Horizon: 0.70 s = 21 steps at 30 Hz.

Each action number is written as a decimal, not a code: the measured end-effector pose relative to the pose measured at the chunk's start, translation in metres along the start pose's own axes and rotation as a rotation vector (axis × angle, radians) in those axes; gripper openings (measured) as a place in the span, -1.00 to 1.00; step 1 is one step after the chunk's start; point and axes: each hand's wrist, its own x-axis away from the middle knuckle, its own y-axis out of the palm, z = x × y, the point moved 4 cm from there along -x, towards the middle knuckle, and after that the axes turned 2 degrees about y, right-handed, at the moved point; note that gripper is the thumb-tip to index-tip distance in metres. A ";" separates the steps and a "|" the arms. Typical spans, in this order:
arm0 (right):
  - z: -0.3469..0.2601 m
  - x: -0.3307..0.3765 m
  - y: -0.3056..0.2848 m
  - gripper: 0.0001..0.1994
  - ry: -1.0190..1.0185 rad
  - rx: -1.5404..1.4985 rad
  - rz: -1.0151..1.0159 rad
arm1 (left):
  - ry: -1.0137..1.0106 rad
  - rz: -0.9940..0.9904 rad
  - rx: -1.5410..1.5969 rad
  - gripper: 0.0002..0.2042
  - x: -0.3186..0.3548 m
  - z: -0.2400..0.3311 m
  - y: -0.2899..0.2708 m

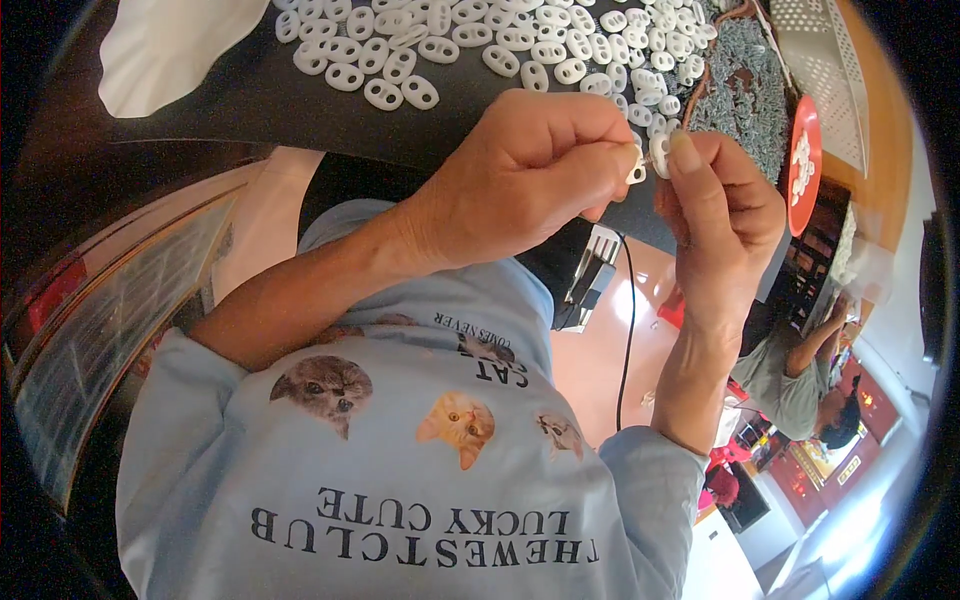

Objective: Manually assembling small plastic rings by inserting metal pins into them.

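Above the front edge of the dark table, my two hands are close together. Pinched between thumb and fingers of my left hand [545, 165] is a small white plastic piece [636, 168], mostly covered by the fingers. My right hand [722, 205] grips a white oval plastic piece [660, 156] between thumb and fingertips. The two pieces nearly meet; whether they touch I cannot tell. Just beyond the hands spreads a pile of white oval two-hole plastic pieces [470, 36].
Right of the pile is a heap of small grey metal-looking parts [742, 100]. A red dish [803, 190] with white pieces and a white perforated tray [835, 85] stand further right. White crumpled sheeting [165, 55] lies at the far left. Another person [800, 385] works at right.
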 end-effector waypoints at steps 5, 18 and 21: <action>-0.001 0.001 0.000 -0.82 -0.035 0.012 0.008 | 0.004 -0.002 -0.004 -0.80 0.000 -0.002 -0.001; -0.004 0.006 0.007 -0.86 -0.112 0.053 0.038 | -0.010 -0.001 -0.009 -0.79 0.000 0.000 -0.001; -0.003 0.006 0.008 -0.86 -0.115 0.031 0.028 | -0.012 0.001 -0.003 -0.79 0.000 0.000 0.000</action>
